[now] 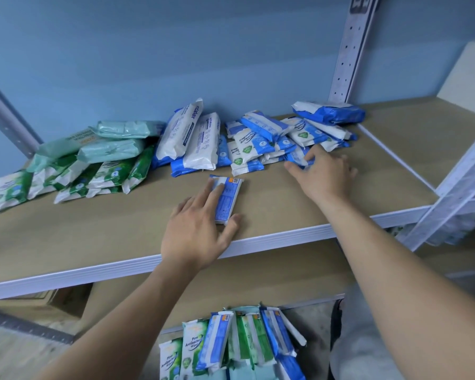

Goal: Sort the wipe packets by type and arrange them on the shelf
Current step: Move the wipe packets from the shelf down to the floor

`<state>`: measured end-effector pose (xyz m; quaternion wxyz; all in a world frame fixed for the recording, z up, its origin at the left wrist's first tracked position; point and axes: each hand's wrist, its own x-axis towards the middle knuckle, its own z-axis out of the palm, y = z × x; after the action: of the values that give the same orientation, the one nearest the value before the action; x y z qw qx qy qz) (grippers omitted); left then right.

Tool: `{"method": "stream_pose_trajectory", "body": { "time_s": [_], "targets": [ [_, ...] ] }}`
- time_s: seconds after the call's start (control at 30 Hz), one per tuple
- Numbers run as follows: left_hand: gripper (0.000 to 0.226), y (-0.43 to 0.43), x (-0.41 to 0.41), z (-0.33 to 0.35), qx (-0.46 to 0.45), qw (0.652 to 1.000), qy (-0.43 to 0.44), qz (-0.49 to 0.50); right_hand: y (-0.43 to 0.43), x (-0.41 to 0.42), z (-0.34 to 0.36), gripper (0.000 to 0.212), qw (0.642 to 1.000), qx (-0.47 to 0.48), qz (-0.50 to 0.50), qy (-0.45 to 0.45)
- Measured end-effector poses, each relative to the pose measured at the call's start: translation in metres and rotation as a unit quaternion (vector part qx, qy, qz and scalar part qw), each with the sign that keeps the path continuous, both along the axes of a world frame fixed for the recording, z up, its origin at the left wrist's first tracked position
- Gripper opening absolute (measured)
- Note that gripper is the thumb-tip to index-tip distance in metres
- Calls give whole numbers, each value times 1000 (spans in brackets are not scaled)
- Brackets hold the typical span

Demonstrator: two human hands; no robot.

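My left hand [200, 226] lies flat and open on one blue packet [226, 198], at 6 o'clock from the blue pile [258, 141] on the shelf [93, 229], probably to slide it into line. My right hand [321, 176] touches the small packets [299, 159] at 3 o'clock of this pile; if it grips one, I cannot tell.

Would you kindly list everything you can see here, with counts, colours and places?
shelf: one, tan, white-edged, across the view
green packets: a pile, green-and-white and pale green, shelf left
large packets: at least two, white-and-blue, mid-back
small blue packets: a pile, blue-and-white, right of centre
single packet: one, blue, near the front edge
mixed packets: a bunch, green and blue, below the shelf
left hand: one, resting on the single packet
right hand: one, at the small blue packets, grip unclear
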<state>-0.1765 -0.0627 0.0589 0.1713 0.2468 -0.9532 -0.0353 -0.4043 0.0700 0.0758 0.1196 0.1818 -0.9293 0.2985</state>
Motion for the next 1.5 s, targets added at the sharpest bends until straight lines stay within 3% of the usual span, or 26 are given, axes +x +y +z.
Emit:
{"method": "stream_pose_trajectory", "body": {
  "time_s": [0.13,0.43,0.8,1.0,1.13,1.27,1.4,1.5],
  "targets": [
    [70,0,0,0,0,1000,0,2,-13,-1,2,53,1000,10,-25,-1],
    [67,2,2,3,0,1000,5,3,-4,-3,9,42,999,26,-17,-20],
    [64,1,2,2,7,1000,5,-2,64,17,17,55,988,102,98,-60],
    [62,5,1,11,66,998,-16,12,81,42,2,46,980,100,171,14],
    [60,17,-5,26,163,984,-33,70,83,69,-4,30,985,37,163,45],
    [56,32,7,35,171,982,-47,70,88,109,-6,32,982,43,167,78],
    [57,42,38,29,182,982,-9,43,96,144,-10,43,982,45,174,59],
    [57,54,66,15,181,981,63,3,101,169,-16,54,979,31,200,-5]
  ]
}}
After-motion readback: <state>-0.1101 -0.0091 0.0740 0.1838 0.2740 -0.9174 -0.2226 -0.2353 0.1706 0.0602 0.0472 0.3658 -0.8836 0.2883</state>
